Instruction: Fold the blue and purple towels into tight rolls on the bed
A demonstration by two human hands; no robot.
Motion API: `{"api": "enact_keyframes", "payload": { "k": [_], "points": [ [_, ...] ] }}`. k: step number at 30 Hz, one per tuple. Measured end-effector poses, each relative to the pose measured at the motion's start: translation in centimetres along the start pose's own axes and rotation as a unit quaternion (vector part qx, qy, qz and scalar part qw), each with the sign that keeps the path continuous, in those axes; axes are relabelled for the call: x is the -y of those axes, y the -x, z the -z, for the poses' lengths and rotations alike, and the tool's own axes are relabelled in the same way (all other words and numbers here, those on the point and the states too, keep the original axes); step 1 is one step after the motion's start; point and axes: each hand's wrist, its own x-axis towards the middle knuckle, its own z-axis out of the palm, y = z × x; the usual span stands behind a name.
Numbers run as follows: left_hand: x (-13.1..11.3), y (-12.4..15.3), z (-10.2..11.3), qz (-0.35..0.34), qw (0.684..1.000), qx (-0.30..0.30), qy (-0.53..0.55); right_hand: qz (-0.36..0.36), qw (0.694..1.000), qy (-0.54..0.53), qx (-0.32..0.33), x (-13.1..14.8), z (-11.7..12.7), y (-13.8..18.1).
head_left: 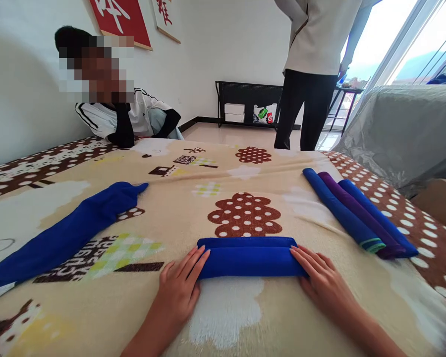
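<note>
A blue cloth (247, 260), rolled or folded into a flat band, lies crosswise in front of me on the patterned blanket (238, 317). My left hand (181, 278) holds its left end, fingers over the top and thumb at the near side. At the opposite end my right hand (324, 278) grips it the same way. A loose, bunched blue cloth (70, 228) with a white tag stretches out to the left. On the right, side by side, lie three rolls: a blue roll with a green-striped end (338, 206), a purple roll (360, 213) and another blue roll (379, 218).
One person in a white top (144, 116) leans at the bed's far left edge. Another person in dark trousers (305, 106) stands beyond the far edge. A black rack (241, 94) is against the wall. A plastic-covered piece of furniture (409, 124) and a cardboard box (440, 203) are at right.
</note>
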Motion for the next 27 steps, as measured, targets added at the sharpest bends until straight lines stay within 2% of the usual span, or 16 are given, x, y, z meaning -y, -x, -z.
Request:
{"api": "enact_keyframes", "payload": {
  "k": [2, 5, 9, 11, 13, 15, 17, 20, 24, 27],
  "points": [
    [0.0, -1.2, 0.3, 0.016, 1.000, 0.023, 0.008, -0.004, 1.000, -0.006, -0.001, -0.3, 0.0, -0.4],
    [-0.2, -4.4, 1.5, 0.048, 0.997, 0.063, 0.010, -0.041, 0.998, -0.025, 0.032, -0.5, 0.6, -2.6],
    [-1.2, -9.1, 2.6, 0.073, 0.996, 0.044, -0.024, -0.104, 0.994, 0.000, 0.043, -0.1, 1.2, -7.1],
    [-2.3, -10.9, 2.4, 0.046, 0.998, 0.045, -0.022, -0.101, 0.994, 0.002, 0.042, 1.1, 1.0, -9.5],
    [-3.7, -12.1, 1.7, -0.015, 0.998, 0.064, -0.001, -0.061, 0.997, -0.019, 0.053, 2.9, 0.6, -11.7],
    [-4.9, -12.7, 0.8, -0.072, 0.993, 0.087, 0.025, -0.014, 0.996, -0.048, 0.067, 4.6, 0.0, -13.1],
    [-5.1, -12.6, 0.1, -0.100, 0.989, 0.103, 0.045, 0.017, 0.994, -0.071, 0.077, 5.5, -0.6, -13.6],
    [-3.1, -11.3, -0.5, -0.110, 0.985, 0.117, 0.067, 0.038, 0.991, -0.092, 0.090, 4.1, -1.0, -12.2],
    [1.1, -9.4, -0.7, -0.110, 0.982, 0.128, 0.088, 0.026, 0.990, -0.101, 0.096, -0.2, -1.3, -9.2],
    [3.1, -9.1, -1.1, -0.106, 0.981, 0.127, 0.098, 0.016, 0.990, -0.116, 0.078, -2.4, -1.7, -8.1]
  ]
}}
